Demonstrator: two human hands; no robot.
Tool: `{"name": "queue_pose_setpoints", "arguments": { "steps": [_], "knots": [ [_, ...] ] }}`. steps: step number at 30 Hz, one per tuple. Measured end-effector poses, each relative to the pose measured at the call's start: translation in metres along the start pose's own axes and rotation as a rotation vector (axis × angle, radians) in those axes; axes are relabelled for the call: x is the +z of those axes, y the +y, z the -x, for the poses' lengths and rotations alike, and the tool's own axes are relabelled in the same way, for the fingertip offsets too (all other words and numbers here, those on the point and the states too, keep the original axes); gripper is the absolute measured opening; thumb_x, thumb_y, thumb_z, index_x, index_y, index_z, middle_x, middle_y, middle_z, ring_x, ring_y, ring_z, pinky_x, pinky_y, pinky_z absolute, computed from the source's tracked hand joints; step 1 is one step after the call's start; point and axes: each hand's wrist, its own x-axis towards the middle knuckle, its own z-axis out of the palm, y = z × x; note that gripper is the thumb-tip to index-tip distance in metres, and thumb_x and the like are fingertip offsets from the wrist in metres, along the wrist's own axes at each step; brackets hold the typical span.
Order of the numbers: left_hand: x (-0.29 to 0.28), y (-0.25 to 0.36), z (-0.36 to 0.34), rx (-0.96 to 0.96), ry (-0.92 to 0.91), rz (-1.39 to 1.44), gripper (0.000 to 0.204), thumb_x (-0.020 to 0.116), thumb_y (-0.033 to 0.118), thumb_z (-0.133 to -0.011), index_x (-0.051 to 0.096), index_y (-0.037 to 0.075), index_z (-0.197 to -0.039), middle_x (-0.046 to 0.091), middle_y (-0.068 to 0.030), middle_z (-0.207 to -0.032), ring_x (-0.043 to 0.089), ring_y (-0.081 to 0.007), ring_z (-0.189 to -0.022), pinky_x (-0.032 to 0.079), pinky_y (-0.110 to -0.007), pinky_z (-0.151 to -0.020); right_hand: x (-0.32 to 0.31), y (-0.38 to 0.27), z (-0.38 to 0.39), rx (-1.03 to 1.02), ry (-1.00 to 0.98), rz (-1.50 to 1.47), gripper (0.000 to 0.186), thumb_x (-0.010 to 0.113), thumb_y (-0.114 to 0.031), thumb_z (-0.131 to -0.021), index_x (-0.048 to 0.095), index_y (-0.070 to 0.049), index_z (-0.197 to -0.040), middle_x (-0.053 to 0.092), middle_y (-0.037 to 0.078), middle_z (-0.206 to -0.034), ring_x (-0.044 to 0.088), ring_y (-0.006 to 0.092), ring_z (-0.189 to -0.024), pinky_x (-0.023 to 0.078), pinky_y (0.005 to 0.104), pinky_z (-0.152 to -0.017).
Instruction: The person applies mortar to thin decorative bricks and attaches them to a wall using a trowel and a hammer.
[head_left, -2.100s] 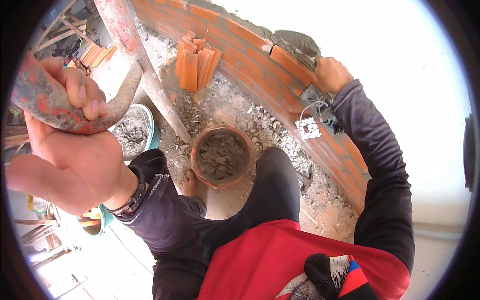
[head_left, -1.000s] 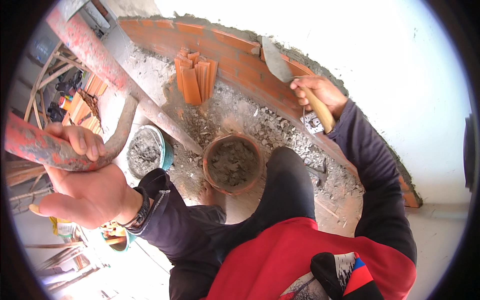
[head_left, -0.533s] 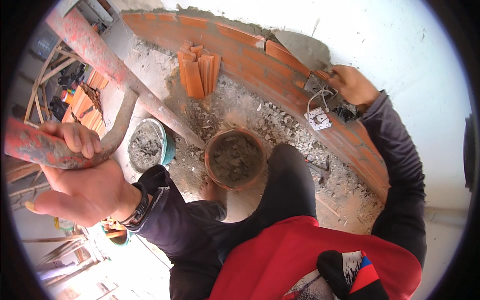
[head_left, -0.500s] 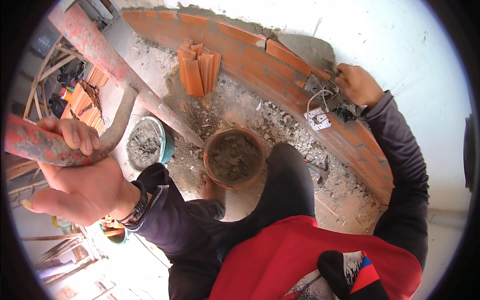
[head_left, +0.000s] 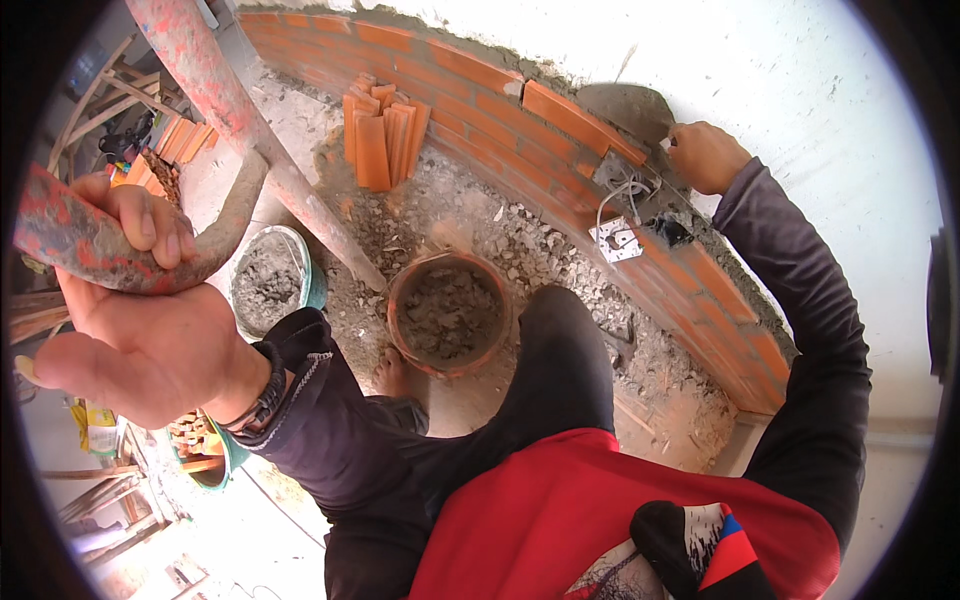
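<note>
My right hand is closed around the handle of a trowel. Its grey, mortar-smeared blade lies by the white wall, just behind an orange brick strip on the top course of the low brick facing. Below that hand, a white perforated plate and loose wires stick out of a gap in the bricks. On the left, my left hand grips a curved, red-painted pipe of a metal frame, fingers hooked over it, thumb out to the side.
A round tub of mortar stands by my feet, a green bucket of mortar left of it. Brick strips are piled near the wall. Rubble and a hammer-like tool lie along its foot. A slanting frame post rises at left.
The trowel and my right hand have shifted slightly along the wall top, relative to the brick strip. My left hand keeps its hold on the pipe. The whole view has moved a little.
</note>
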Motion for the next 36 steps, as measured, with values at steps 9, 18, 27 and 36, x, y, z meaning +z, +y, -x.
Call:
{"name": "queue_pose_setpoints", "arguments": {
  "steps": [9, 18, 27, 36],
  "knots": [
    [-0.002, 0.004, 0.0, -0.024, -0.01, -0.039, 0.113, 0.036, 0.088, -0.081, 0.044, -0.014, -0.126, 0.046, -0.0123, -0.087, 0.041, -0.0167, -0.075, 0.035, -0.027, -0.064, -0.013, -0.01, 0.0, -0.017, -0.076, 0.055, 0.029, 0.052, -0.018, -0.091, 0.07, 0.004, -0.086, 0.069, 0.026, -0.087, 0.067, 0.0425, -0.086, 0.053, 0.0489, -0.079],
    [0.009, 0.007, 0.001, -0.028, 0.036, 0.051, 0.091, 0.038, 0.072, -0.086, 0.05, -0.012, -0.12, 0.045, -0.0119, -0.084, 0.041, -0.017, -0.074, 0.034, -0.028, -0.068, -0.01, 0.023, 0.029, 0.006, -0.192, 0.179, 0.028, 0.05, -0.016, -0.093, 0.07, 0.003, -0.093, 0.07, 0.025, -0.092, 0.067, 0.0423, -0.09, 0.053, 0.0485, -0.082],
    [0.002, 0.004, -0.001, -0.008, -0.038, 0.146, 0.086, 0.039, 0.07, -0.087, 0.05, -0.009, -0.121, 0.044, -0.0106, -0.083, 0.04, -0.0165, -0.072, 0.034, -0.027, -0.066, -0.019, 0.043, 0.072, 0.088, -0.094, 0.147, 0.023, 0.052, -0.018, -0.092, 0.065, 0.001, -0.096, 0.068, 0.025, -0.089, 0.066, 0.042, -0.088, 0.052, 0.0506, -0.081],
    [0.005, 0.007, 0.001, -0.066, 0.045, -0.026, 0.112, 0.036, 0.088, -0.08, 0.045, -0.014, -0.125, 0.044, -0.0117, -0.088, 0.04, -0.0165, -0.074, 0.035, -0.027, -0.066, 0.0, 0.026, 0.085, 0.112, 0.026, 0.076, 0.023, 0.054, -0.021, -0.092, 0.065, -0.001, -0.098, 0.068, 0.023, -0.083, 0.067, 0.0413, -0.08, 0.052, 0.0501, -0.075]
  ]
}}
